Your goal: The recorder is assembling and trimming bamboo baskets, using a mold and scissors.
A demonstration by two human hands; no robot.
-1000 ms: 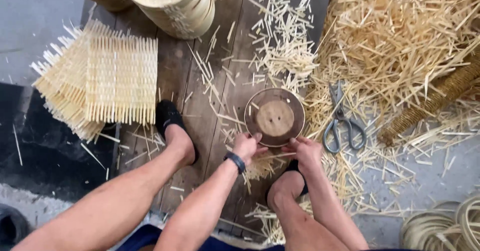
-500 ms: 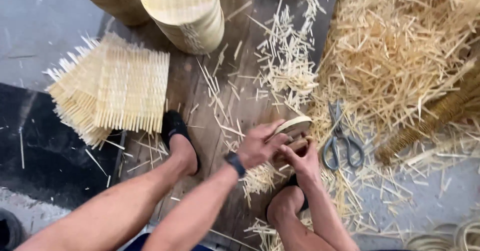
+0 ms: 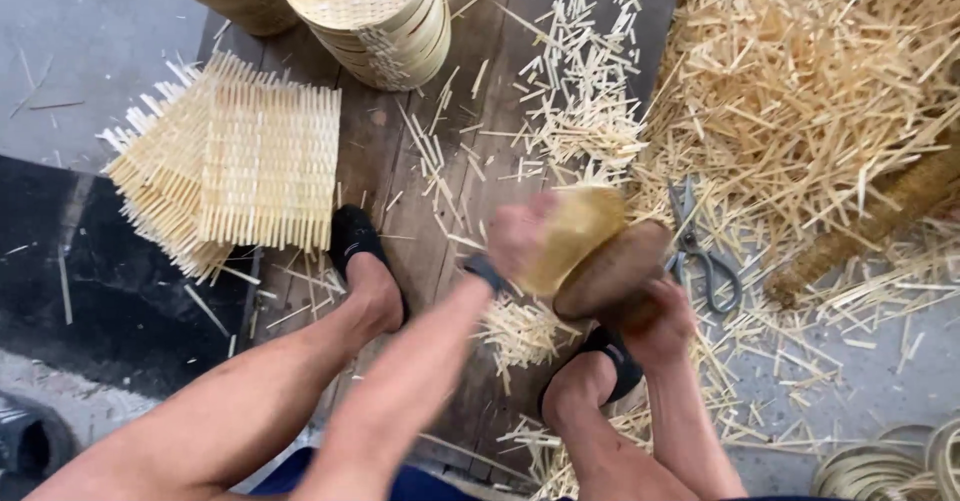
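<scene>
Your 2 arms are bare, with no sleeves on them. On your left wrist you wear a dark band (image 3: pixel 484 269), thin and plain, like a watch strap. Your left hand (image 3: pixel 520 236) and right hand (image 3: pixel 665 316) have no gloves. Your legs are bare too, from the knee down. On your feet you wear 2 black slip-on shoes (image 3: pixel 357 244), low and soft. At the bottom edge, dark blue shorts (image 3: pixel 330 476) show.

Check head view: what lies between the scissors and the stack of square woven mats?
Between scissors and woven mats: scattered bamboo offcuts on planks, one black shoe, both hands' blurred round mould.
</scene>
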